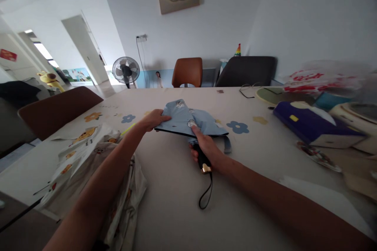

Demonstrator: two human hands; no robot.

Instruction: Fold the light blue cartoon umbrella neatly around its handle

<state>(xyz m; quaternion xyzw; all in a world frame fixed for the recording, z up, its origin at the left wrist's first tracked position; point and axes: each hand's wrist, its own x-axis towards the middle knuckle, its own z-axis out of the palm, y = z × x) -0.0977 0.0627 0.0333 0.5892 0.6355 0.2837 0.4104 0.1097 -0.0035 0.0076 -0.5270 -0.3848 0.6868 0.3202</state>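
Handling blue umbrella [185, 117] | left hand [154, 119] pinching canopy [203, 119] | right hand [208, 147] wrapped round black handle [203, 160] | advised: hold handle steady, tension canopy evenly.

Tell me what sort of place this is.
Probably a dining area in a home: a long table printed with flowers, an orange-brown chair at its far side, and a household fan nearby.
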